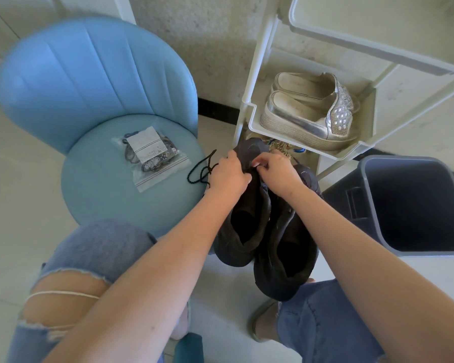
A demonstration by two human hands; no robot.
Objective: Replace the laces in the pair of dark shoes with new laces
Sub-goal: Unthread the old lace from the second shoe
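The person sits with the two dark shoes in the middle of the frame, between the knees. The toes point away, toward the white rack (254,121).

Both hands are close together at the top of the left-side shoe (236,247). The left hand (230,176) curls over the front of that shoe. The right hand (279,174) pinches something small at the lace holes with its fingertips (257,163). I cannot tell just what it pinches. A dark lace (201,165) trails out from under the left hand and lies in loops on the edge of the blue chair (95,184).

The right-side shoe (281,279) sits just beside the first one, and no hand is on it.

A clear bag (152,159) with more laces inside rests on the chair seat, to the left of the middle. It looks shut. So I think this is the pulling-out step, and the loose lace is an old one.

Next, I think the fingers need to tug the lace free from the last holes. This needs a small, careful pinch while the other hand keeps the shoe from sliding.

A grey bin (414,205) stands at the right. Silver shoes (307,111) sit on the rack, upper right.
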